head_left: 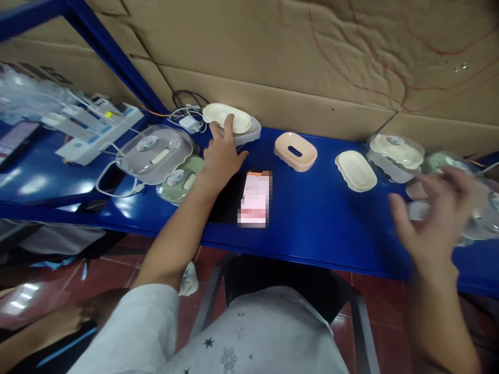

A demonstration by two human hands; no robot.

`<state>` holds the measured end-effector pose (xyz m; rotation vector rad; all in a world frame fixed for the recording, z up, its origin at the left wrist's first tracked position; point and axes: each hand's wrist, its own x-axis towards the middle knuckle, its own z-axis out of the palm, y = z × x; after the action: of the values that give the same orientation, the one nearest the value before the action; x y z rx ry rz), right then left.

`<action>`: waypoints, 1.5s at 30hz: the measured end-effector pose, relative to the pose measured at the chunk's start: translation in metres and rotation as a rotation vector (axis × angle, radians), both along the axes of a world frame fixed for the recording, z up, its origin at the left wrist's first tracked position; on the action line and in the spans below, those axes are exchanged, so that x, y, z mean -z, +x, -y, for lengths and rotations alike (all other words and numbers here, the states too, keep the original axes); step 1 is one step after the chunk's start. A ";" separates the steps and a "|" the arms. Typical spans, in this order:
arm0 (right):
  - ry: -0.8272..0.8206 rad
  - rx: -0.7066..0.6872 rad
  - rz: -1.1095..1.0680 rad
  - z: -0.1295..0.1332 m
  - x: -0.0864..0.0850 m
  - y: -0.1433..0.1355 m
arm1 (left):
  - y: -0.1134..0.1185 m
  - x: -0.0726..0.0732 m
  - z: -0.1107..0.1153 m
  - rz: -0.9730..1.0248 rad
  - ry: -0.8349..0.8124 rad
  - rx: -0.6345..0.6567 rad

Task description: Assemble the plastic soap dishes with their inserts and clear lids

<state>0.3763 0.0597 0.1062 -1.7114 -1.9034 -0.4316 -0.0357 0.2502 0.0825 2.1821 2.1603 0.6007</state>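
At the back of the blue table, my left hand point(223, 156) has its fingers spread, with fingertips on a cream tray point(237, 117) that rests on a grey dish point(249, 134). My right hand point(434, 223) is raised at the right, blurred, its thumb apart from the fingers and nothing visible between them. Behind it are a clear-lidded cream dish point(397, 150) and a green one point(444, 161). A peach dish with an oval slot point(296, 150) and a cream tray point(356, 171) lie between the hands.
A lit phone point(255, 200) lies near the table's front edge point(304, 259). Grey point(156, 156) and green lidded dishes point(181, 182) stand at the left, beside a white power strip point(101, 135) with cables. Another person's arm point(50, 327) shows at lower left.
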 end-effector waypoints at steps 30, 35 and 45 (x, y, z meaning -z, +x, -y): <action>-0.322 -0.449 0.042 -0.085 0.052 -0.085 | -0.018 -0.011 -0.015 0.019 0.047 0.171; -0.310 -0.431 0.079 -0.104 0.051 -0.104 | -0.027 -0.004 -0.028 0.040 0.042 0.127; -0.100 -0.359 -0.108 -0.105 0.058 -0.087 | -0.004 -0.013 -0.010 -0.007 0.234 0.277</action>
<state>0.2896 0.1647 0.0482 -1.3783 -2.1232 -0.1060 -0.0399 0.2602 0.0954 2.5413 1.8207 0.8641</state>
